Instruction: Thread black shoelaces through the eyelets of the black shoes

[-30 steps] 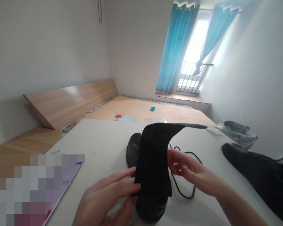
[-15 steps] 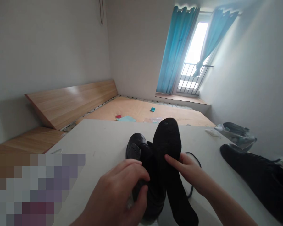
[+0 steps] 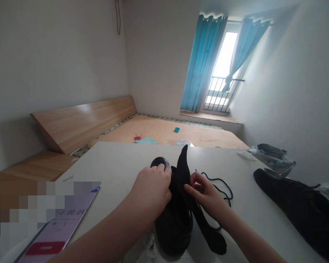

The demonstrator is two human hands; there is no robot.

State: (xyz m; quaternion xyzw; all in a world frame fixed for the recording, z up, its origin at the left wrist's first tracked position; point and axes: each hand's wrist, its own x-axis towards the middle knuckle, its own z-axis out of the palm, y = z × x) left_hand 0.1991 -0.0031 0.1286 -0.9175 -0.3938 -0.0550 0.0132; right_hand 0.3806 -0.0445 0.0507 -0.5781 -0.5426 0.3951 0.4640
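Note:
A black shoe (image 3: 172, 233) stands on the white table in front of me, toe pointing away and its opening toward me. My left hand (image 3: 152, 184) is closed over the front part of the shoe, hiding much of its upper. Between thumb and fingers, my right hand (image 3: 207, 195) pinches a black insole (image 3: 183, 164) by its middle. The insole is upright and turned nearly edge-on beside the shoe's opening, its narrower end hanging down to the right. A loose black shoelace (image 3: 226, 184) curls on the table behind my right hand.
Another black shoe (image 3: 293, 204) lies at the table's right side, near a clear plastic bag (image 3: 275, 157). A phone (image 3: 68, 223) showing a timer lies at left on the white table (image 3: 112, 164). Beyond is a bed (image 3: 153, 126) with small items on it.
My left hand has moved forward onto the front of the shoe. The insole has turned from flat-on to nearly edge-on in my right hand. More of the phone shows.

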